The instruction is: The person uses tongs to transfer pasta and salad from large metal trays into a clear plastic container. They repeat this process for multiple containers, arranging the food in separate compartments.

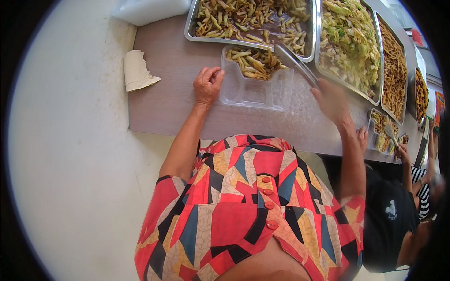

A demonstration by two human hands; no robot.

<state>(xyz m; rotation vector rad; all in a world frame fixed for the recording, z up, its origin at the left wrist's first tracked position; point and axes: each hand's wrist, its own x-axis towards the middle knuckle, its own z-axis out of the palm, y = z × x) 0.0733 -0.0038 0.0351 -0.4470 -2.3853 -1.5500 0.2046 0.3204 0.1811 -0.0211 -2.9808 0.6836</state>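
On the table before me lies a clear plastic compartment tray [251, 93], its upper compartment filled with cooked vegetable strips [254, 64] and the other compartments bare. My left hand [208, 84] is at the tray's left edge with its fingers curled; whether they pinch the rim is unclear. My right hand [330, 100], slightly blurred, grips metal tongs [299, 66]. The tongs' far end is over the tray's upper right side, by the near rim of a steel pan [228, 41] of the same vegetable strips.
Steel pans of cooked cabbage [348, 49], brown shredded food [392, 70] and another dish [421, 95] stand to the right. A co-worker's hand [402, 153] holds a utensil over a filled tray [376, 123]. A torn beige paper piece [139, 71] and a white container [151, 10] are left.
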